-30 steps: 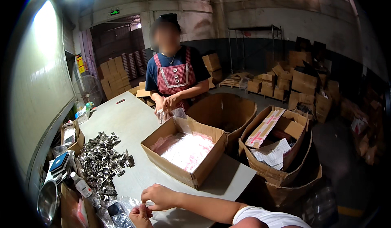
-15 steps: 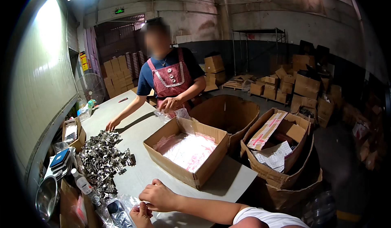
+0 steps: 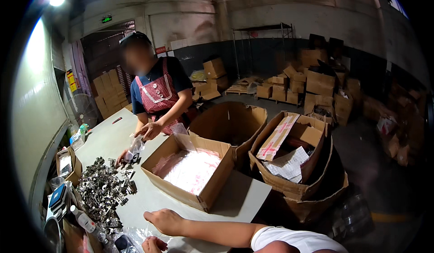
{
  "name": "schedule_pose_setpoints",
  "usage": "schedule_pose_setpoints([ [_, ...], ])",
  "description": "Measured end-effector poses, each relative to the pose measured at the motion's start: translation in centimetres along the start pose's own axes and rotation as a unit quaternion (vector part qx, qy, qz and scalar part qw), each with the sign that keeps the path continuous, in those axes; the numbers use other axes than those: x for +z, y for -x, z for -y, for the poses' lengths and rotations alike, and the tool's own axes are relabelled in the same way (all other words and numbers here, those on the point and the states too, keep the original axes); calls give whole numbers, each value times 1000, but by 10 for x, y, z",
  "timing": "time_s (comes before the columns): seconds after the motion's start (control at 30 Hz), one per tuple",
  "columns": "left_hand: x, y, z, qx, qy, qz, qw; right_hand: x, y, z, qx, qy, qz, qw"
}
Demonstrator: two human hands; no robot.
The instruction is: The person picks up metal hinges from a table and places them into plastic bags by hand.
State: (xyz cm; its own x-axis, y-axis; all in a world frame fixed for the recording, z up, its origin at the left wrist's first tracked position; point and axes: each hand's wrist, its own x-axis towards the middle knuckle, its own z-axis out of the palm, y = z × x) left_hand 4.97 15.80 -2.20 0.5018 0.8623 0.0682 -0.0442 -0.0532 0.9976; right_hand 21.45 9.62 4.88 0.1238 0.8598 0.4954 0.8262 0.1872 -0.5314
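My right hand [image 3: 165, 222] reaches in over the near part of the table, its fingers closed in a pinch on the edge of a clear plastic bag [image 3: 143, 233]. Just below it, my left hand [image 3: 154, 244] is partly cut off by the lower edge of the view. Its fingers are curled and pinch the same thin film. A dark-screened phone [image 3: 123, 242] lies beside the bag. Left of my hands spreads a heap of small metal clips [image 3: 101, 192]. An open carton [image 3: 210, 194] beyond my right hand holds many flat clear packets with pink edges [image 3: 187, 168].
Across the table a co-worker in a red checked apron [image 3: 157, 95] holds a small clear bag [image 3: 134, 147] by the heap. A white bottle [image 3: 83, 219] and a metal bowl [image 3: 53, 235] stand at the left edge. Large cartons [image 3: 289, 187] stand right of the table.
My right hand has moved up and away from my left, the film between them. The co-worker's hands have come together at the heap with a bag. The whole view has shifted.
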Motion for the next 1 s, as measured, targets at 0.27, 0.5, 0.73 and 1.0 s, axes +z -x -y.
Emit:
schedule_pose_setpoints([
  [0.27,-24,-14,11,-113,83,-25,990,-13,9,17,-219,-1,37,975],
  [0.5,-54,-26,5,20,-116,-32,993,-33,2,7,-138,-58,140,979],
  [0.73,-19,9,-77,194,-228,193,935,-48,-3,-1,-163,-277,165,933],
  [1.0,-42,-12,-24,121,-30,307,944,-40,-10,-12,-108,-379,248,885],
])
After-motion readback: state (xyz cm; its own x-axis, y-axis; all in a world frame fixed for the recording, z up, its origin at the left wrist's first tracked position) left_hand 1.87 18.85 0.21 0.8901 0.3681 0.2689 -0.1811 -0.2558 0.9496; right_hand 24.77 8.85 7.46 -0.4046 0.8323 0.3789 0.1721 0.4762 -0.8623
